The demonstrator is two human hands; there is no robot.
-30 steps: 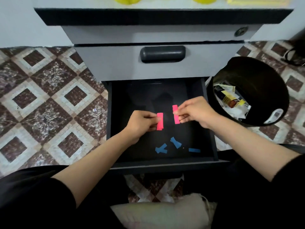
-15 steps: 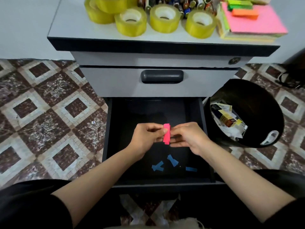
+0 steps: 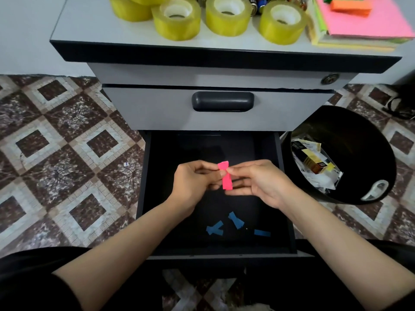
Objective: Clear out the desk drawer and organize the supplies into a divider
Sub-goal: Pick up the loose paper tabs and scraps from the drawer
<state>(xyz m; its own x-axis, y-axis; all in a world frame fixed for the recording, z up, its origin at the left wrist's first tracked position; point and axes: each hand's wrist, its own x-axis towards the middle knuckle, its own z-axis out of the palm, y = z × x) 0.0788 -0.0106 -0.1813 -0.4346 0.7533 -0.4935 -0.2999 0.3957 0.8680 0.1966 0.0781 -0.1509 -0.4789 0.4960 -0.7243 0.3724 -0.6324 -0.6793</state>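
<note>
The black bottom drawer (image 3: pixel 286 198) is pulled out under the grey cabinet. Above its middle, my left hand (image 3: pixel 193 180) and my right hand (image 3: pixel 258 180) meet and both pinch a small pink paper strip (image 3: pixel 226 176), held upright between the fingertips. Several blue paper strips (image 3: pixel 235 221) lie on the drawer floor near its front. No divider shows in this view.
A black waste bin (image 3: pixel 363 135) with paper scraps and a small box stands right of the drawer. On the cabinet top (image 3: pixel 89 25) stand yellow tape rolls (image 3: pixel 177 19) and a stack of coloured paper pads (image 3: pixel 363 21). The drawer above, with a dark handle (image 3: pixel 222 101), is closed. Patterned floor tiles lie to the left.
Two separate pink strips, one in each hand, were brought together into one stacked piece held by both hands. The view tilted up, showing the cabinet top.
</note>
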